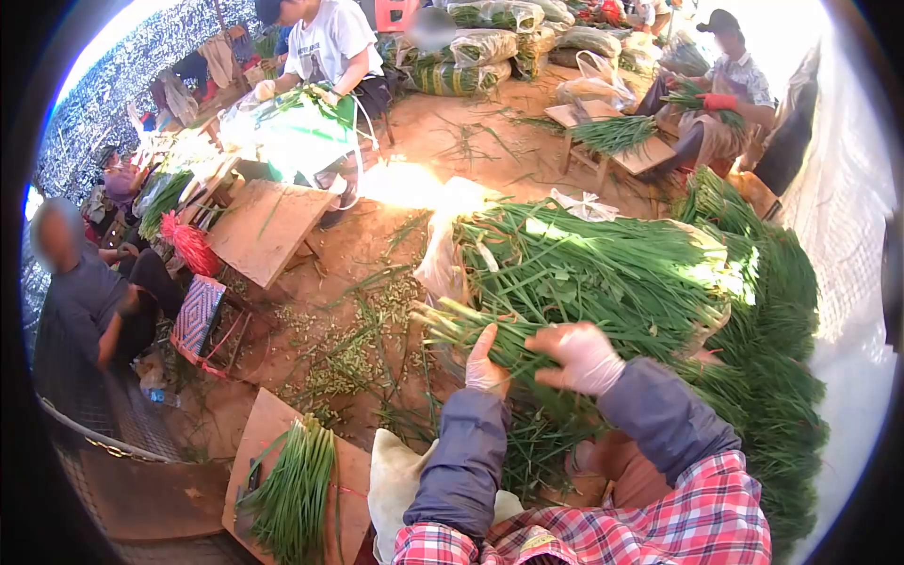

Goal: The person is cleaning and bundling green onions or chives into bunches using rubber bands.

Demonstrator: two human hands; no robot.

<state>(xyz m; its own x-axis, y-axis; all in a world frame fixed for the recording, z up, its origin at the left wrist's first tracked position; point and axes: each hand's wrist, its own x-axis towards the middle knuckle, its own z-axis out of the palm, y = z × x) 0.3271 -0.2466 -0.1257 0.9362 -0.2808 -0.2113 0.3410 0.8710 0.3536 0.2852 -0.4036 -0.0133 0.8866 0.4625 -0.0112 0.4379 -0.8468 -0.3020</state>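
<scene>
My left hand [488, 365], in a thin pale glove, is closed around a bunch of garlic chives [452, 325] with the thumb up. The bunch's pale stem ends point left and its green leaves run right. Just right of it, my gloved right hand [582, 360] is held against the leaves, thumb and fingers apart. A large heap of garlic chives [603, 264] lies beyond both hands, partly on clear plastic. Below my left forearm, a neat bundle of chives [294, 490] rests on a low wooden board [247, 443].
More chives [791, 377] are piled along the right by a white sheet [857, 282]. Trimmings [348, 330] litter the dirt floor. Co-workers sit at left, back and right by small tables [268, 226]. A woven stool [198, 315] stands left; bagged bundles [480, 52] are stacked behind.
</scene>
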